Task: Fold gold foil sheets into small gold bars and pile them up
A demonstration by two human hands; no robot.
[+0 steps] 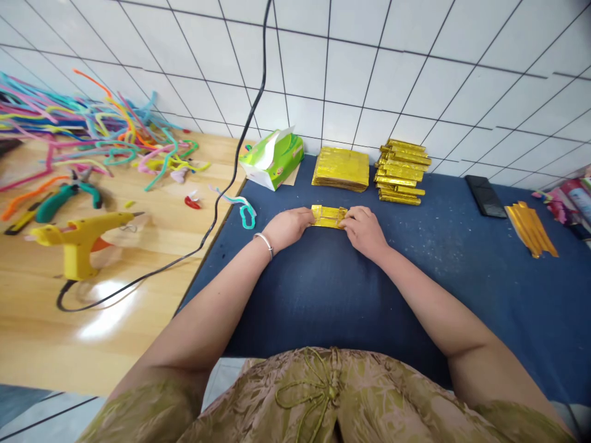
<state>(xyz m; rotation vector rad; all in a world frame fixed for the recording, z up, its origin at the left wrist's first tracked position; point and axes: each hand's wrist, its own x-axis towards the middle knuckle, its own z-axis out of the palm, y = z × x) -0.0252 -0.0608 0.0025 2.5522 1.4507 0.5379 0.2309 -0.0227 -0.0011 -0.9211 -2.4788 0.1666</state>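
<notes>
Green tissue box (273, 159) sitting at the far edge of the blue mat (323, 289), one white tissue sticking up out of its slot. Both hands working a folded gold paper (329, 216) lying flat on the mat — left hand (289, 226) pinching its left end, right hand (362, 229) pinching its right end, fingers curled closed on it. Flat gold sheets (341, 168) and folded gold pieces (401, 171) stacked just beyond.
</notes>
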